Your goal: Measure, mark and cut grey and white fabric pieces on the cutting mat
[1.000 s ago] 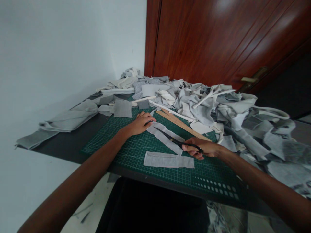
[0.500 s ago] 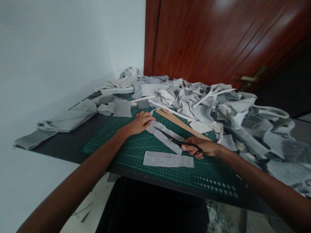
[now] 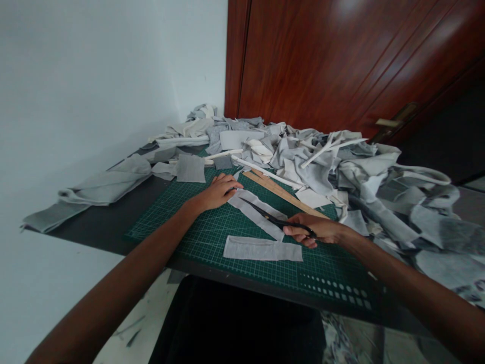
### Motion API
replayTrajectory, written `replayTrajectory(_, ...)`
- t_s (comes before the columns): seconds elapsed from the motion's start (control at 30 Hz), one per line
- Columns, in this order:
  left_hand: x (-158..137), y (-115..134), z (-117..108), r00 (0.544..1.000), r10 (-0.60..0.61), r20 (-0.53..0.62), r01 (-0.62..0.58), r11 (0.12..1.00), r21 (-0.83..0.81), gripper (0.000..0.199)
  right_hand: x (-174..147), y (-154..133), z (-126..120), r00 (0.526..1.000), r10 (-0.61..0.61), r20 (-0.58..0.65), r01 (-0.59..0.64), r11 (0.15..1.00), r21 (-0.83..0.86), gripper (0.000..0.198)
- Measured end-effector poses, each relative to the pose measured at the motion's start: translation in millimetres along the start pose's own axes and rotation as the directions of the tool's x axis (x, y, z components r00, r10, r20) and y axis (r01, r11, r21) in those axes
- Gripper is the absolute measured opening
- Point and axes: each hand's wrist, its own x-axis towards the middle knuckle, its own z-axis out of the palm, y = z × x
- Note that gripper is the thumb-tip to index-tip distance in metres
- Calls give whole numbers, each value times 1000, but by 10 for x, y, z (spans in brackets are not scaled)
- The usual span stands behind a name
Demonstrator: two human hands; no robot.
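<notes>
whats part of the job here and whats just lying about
Likely job: long black scissors, pale grey fabric strip under them, second pale fabric strip, green gridded mat

Likely lying about: heaped grey-white fabric scraps, straight wooden ruler, grey fabric square

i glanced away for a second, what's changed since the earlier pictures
Nothing visibly moved beyond a slight view shift. The left hand stays at the far end of the cloth strip, the right hand still holds the scissors over it, and the nearer strip lies unmoved.
</notes>
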Motion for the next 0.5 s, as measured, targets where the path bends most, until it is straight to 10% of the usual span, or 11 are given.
replayTrajectory(0.5,-3,3,-6,1000,-12,6,12,1000,12,33,6,-2,-2,1000,4,4,-4,1000,5,67)
